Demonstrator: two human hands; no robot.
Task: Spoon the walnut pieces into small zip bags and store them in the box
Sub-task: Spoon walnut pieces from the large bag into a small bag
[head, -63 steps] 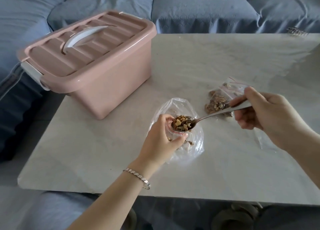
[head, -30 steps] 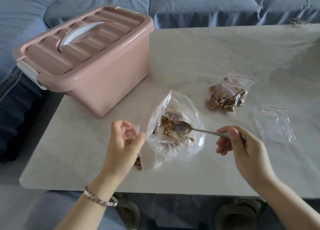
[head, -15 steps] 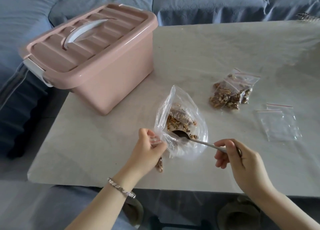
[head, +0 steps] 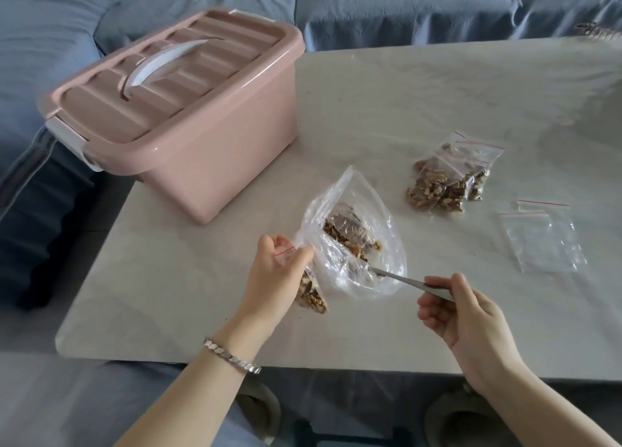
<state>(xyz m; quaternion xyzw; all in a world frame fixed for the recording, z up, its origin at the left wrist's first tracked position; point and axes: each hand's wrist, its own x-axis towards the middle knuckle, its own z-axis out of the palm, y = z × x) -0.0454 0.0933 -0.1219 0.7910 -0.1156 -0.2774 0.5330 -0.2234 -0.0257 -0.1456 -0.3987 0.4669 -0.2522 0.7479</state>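
Note:
My left hand [head: 276,278] pinches the red-striped top of a small zip bag [head: 311,293] partly filled with walnut pieces, which hangs down to the table. Beside it lies a big clear plastic bag [head: 353,241] holding loose walnut pieces [head: 350,236]. My right hand [head: 461,312] grips the handle of a metal spoon [head: 400,278] whose bowl is inside the big bag's mouth. The pink storage box [head: 188,116] stands shut at the table's back left.
Filled small zip bags of walnuts [head: 447,177] lie right of the big bag. Empty small zip bags [head: 542,238] lie further right. The pale table [head: 404,103] has a near edge just below my wrists. A blue sofa [head: 404,5] runs behind.
My left hand carried the small bag from over the big bag down to its left. The spoon emptied and now dips into the big bag's mouth, lower than before.

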